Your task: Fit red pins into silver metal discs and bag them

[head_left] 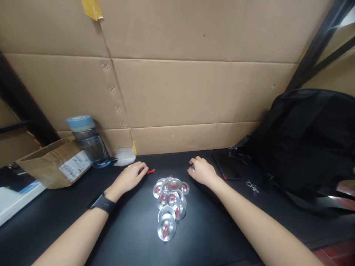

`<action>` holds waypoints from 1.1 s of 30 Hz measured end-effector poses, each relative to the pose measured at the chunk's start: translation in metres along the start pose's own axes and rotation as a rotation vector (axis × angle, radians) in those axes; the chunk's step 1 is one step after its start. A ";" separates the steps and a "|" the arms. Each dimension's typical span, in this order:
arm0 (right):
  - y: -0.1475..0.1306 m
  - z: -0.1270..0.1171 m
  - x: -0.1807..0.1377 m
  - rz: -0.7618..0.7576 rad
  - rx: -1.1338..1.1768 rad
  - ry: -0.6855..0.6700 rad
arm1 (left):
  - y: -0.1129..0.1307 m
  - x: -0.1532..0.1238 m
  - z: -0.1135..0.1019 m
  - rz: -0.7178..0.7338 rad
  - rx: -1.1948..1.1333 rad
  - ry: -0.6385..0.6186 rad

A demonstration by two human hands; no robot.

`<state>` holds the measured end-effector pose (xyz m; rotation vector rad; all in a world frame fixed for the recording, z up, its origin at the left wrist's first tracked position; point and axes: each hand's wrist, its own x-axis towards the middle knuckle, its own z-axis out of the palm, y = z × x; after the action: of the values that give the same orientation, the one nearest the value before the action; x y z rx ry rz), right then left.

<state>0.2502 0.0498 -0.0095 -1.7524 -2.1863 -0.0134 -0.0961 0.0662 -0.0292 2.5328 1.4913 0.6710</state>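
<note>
Several silvery finger cymbals [173,199] with red cord loops lie overlapping in a loose pile on the black table [133,236]. To the left of the pile rests my left hand [133,176], palm down, its fingertips together at a short red cord [151,171]. My right hand [203,171] is on the other side, with its fingers curled over a small silvery thing [193,168] that is mostly hidden. One cymbal [166,228] lies at the near end of the pile, its red loop facing up. Neither hand touches the pile.
On the left stand a brown paper bag [52,162] and a blue-lidded water bottle [90,142], near a white plastic packet [124,156]. A dark phone [229,166], a keyring [253,187] and a black backpack [310,140] are on the right. Cardboard [177,92] walls the back.
</note>
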 end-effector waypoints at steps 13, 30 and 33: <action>-0.040 -0.015 -0.024 -0.746 0.279 0.071 | 0.032 -0.003 -0.010 0.024 -0.129 0.091; -0.066 -0.008 -0.039 -0.705 0.497 0.533 | 0.115 -0.022 -0.009 0.232 -0.420 0.037; -0.067 -0.006 -0.041 -0.707 0.519 0.511 | 0.116 -0.022 -0.009 0.238 -0.472 0.023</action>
<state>0.1958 -0.0061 -0.0009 -0.5717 -2.0440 -0.0510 -0.0168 -0.0123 0.0095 2.3449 0.9021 0.9561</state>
